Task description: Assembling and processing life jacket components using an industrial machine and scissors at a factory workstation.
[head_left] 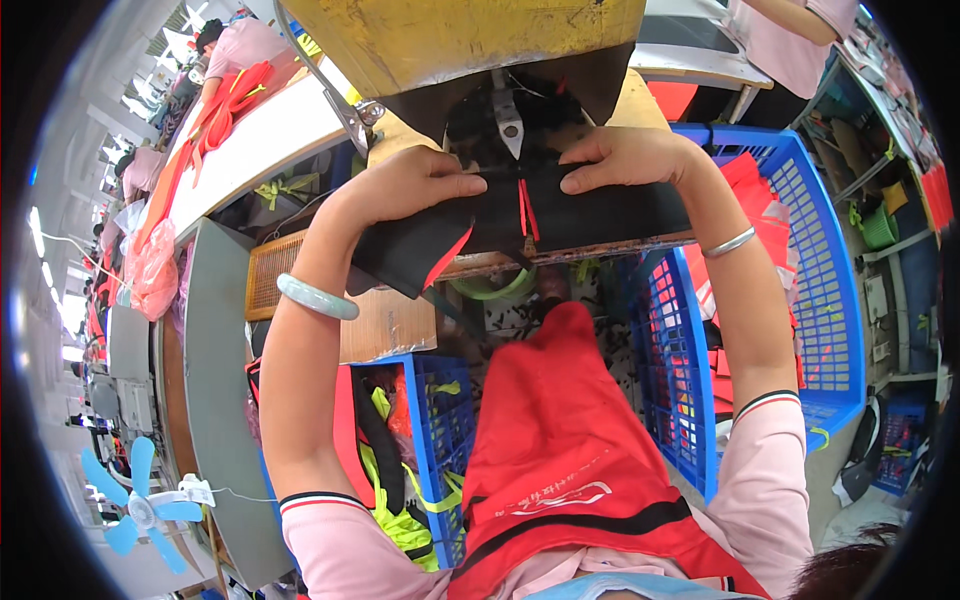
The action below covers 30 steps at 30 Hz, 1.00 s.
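A black fabric piece point(425, 240) lies over the front edge of the work surface, beneath a machine with a worn yellow housing point(480, 45). My left hand point(425, 185) grips the fabric on the left, its thumb pointing inward. On the other side my right hand point(630, 160) pinches the same piece, thumb likewise inward. Between the two thumbs, a pointed metal part point(510, 132) of the machine reaches down close to the fabric. Just below its tip, a narrow red strip point(528, 210) shows at the middle of the fabric. Another red edge point(448, 257) shows at the lower left. My fingertips are partly hidden.
At my right stands a blue plastic basket point(825, 290) with red and pale pieces. A second blue crate point(425, 390) at my left holds yellow-green and black items. A light blue fan point(143, 510) is at lower left. Other people work at tables point(275, 140) beyond.
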Tool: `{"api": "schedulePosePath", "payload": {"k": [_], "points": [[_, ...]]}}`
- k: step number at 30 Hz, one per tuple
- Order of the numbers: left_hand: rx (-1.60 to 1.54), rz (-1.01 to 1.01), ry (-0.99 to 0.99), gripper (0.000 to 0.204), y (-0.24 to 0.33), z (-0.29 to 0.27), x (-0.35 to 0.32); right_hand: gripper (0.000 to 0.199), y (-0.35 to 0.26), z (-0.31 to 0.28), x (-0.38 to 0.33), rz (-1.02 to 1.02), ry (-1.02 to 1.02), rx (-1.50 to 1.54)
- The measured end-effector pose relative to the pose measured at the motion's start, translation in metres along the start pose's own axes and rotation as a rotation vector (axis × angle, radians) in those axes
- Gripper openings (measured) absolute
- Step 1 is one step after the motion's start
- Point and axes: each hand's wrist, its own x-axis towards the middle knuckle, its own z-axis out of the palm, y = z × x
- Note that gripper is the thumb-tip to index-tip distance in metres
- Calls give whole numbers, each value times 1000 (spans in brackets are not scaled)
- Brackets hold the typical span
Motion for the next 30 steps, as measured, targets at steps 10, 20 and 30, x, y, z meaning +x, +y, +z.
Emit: {"api": "schedulePosePath", "payload": {"k": [10,20,30], "points": [[-138,-16,8,50,-4,-6,5,66,0,-13,1,-2,16,31],[-176,-49,153,41,-15,-19,3,57,-15,-24,-3,19,189,-17],[-436,-98,210,42,-10,21,-167,23,-22,55,-144,-239,317,385]]}}
